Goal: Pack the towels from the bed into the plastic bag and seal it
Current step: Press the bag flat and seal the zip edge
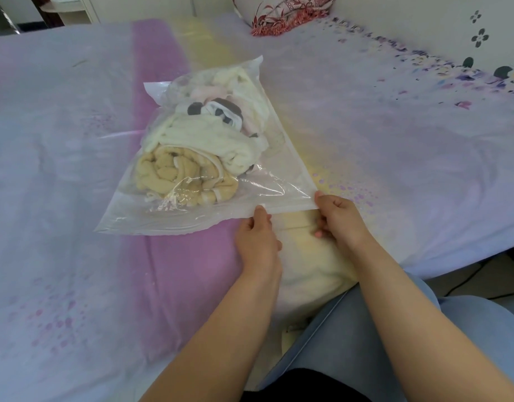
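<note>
A clear plastic bag (282, 181) lies on the bed (61, 169), its mouth edge toward me. Inside it sit a rolled tan towel (174, 175), a cream towel (203, 137), and a white, pink and grey cloth (221, 108) further back. My left hand (257, 236) pinches the bag's near edge strip with thumb on top. My right hand (337, 216) pinches the same strip at the bag's right corner. The two hands are a short gap apart along the strip.
The bed cover is pale lilac with a pink band and a yellow band (308, 250). A red-patterned pillow (282, 15) lies at the far end. The bed's right edge (453, 271) drops to the floor. My knee in jeans (351, 338) rests at the near edge.
</note>
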`<state>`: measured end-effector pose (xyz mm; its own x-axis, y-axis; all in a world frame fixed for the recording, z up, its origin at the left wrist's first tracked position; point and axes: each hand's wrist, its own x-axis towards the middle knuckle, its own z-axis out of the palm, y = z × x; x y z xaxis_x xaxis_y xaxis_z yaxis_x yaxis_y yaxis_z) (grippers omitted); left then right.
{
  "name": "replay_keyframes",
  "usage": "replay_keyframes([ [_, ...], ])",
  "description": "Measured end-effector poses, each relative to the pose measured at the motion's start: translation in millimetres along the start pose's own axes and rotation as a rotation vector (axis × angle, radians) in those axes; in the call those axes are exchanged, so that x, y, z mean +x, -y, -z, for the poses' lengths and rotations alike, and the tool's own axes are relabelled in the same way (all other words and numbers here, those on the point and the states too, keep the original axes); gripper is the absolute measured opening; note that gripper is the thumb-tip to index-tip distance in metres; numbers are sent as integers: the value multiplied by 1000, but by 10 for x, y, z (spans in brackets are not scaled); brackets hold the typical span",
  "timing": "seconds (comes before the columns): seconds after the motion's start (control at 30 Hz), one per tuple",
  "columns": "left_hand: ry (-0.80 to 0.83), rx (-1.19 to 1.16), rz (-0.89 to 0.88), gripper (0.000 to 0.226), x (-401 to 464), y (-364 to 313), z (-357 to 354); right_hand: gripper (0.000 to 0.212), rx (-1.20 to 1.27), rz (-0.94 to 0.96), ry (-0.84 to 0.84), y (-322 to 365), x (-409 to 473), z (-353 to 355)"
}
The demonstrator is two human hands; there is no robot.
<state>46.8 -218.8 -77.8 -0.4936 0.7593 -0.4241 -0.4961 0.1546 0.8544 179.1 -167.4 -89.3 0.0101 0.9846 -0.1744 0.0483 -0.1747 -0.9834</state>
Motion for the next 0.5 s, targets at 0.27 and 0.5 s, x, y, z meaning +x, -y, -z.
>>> replay_keyframes([
  [0.27, 126, 89, 54, 33, 199, -264, 429, 41, 204, -132, -133, 79, -52, -77],
  [0.5, 323, 74, 275, 33, 231, -320, 353, 46, 29, -245, 183, 225, -218, -873],
])
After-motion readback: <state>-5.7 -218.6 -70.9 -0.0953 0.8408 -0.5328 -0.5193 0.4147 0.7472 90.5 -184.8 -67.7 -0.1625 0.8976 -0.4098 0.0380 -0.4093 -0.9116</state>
